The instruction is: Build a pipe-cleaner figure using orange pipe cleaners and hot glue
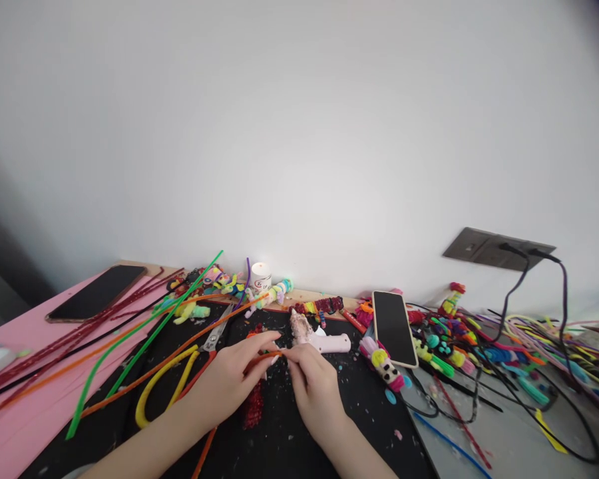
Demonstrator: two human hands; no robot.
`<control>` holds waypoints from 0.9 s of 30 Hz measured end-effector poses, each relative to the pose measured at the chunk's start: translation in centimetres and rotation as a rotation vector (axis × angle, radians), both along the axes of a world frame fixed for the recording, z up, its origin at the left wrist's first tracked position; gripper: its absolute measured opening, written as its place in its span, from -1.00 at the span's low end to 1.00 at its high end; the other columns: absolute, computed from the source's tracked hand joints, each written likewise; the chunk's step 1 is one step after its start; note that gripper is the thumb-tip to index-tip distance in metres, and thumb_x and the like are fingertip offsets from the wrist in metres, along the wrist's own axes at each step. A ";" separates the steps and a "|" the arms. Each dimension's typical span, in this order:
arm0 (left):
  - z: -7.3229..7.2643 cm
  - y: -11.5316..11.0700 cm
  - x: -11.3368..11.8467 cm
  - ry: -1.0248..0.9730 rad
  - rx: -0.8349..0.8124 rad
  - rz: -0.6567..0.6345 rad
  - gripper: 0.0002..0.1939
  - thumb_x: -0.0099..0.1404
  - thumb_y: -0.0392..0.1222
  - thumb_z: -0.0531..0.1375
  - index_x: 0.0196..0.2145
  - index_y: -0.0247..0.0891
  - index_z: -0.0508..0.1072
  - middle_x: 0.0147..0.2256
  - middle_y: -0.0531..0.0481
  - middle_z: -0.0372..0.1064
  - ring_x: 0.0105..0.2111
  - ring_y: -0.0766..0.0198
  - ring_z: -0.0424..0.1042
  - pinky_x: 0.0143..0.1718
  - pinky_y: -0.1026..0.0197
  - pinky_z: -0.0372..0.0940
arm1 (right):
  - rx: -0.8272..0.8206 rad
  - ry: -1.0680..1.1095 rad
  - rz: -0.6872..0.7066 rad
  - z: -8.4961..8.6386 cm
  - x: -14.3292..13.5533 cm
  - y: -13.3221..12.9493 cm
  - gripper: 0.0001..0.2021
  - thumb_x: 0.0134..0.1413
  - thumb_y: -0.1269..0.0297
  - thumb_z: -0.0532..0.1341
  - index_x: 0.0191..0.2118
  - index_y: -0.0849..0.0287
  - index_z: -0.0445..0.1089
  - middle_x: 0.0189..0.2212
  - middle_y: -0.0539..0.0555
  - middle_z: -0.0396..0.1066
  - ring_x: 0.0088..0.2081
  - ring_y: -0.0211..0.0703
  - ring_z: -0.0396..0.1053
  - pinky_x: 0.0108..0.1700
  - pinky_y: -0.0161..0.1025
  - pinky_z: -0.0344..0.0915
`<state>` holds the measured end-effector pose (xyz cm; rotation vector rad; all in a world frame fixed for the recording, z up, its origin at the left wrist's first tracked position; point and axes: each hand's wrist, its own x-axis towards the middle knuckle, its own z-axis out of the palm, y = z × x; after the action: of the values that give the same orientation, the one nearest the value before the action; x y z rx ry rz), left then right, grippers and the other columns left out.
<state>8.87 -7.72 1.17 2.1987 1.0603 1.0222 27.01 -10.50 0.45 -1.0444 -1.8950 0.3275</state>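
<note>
My left hand (244,366) and my right hand (315,382) meet over the black mat, fingertips almost touching. Both pinch a short stretch of orange pipe cleaner (265,357); the fingers hide most of it. Beneath them lies a dark red glittery pipe-cleaner piece (253,407), partly covered by my left hand. Just behind my right hand rests a pale pink glue gun (332,343) with a crusted nozzle end. Scissors (211,341) lie beside my left wrist, their handles partly hidden. A bent yellow pipe cleaner (144,399) loops left of my left forearm.
Green pipe cleaners (100,356) and dark red ones (80,332) stretch across the left side. A black phone (97,293) lies on pink sheet (10,426); another phone (395,329) lies right. Finished pipe-cleaner figures (384,364), a white cup (261,276) and cables (564,319) stand around.
</note>
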 end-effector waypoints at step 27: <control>-0.4 -1.7 1.4 -0.055 0.008 0.059 -0.77 0.33 -0.28 0.07 -0.07 -0.12 0.36 -0.18 0.07 0.53 -0.20 0.31 0.53 -0.14 0.34 0.36 | 0.204 -0.171 -0.222 -0.7 -1.2 -0.2 -0.81 0.13 0.51 0.08 -0.47 0.14 0.24 -0.60 0.00 0.26 -0.58 -0.22 0.26 -0.53 -0.30 0.19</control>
<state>10.29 -9.46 0.72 2.1449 1.1036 1.1079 25.86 -10.67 -0.25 -1.1587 -1.8929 -0.0841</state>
